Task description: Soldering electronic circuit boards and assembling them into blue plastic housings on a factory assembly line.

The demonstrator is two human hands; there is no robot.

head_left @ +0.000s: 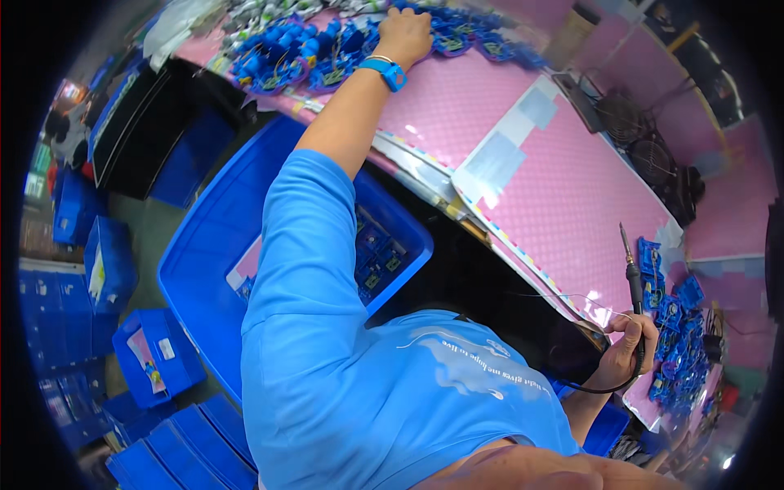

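My left arm stretches far across the bench. My left hand (404,37), with a blue band on the wrist, is curled down among blue plastic parts (327,53) with wires, heaped along the far edge. Its fingertips are partly hidden, and what they grip cannot be made out. At the right, my right hand (627,347) is closed round a soldering iron (634,282), its tip pointing up and away from me. A thin wire, apparently solder (584,296), sticks out leftward from the same fingers. The iron's black cable (604,390) loops below the hand.
More blue parts (674,351) lie to the right of the iron. The bench has a pink checked cover (563,196) with taped edges. Small fans (645,139) stand at its far right. A big blue tub (192,237) holding circuit boards sits below my left arm; blue bins (159,355) stand on the floor.
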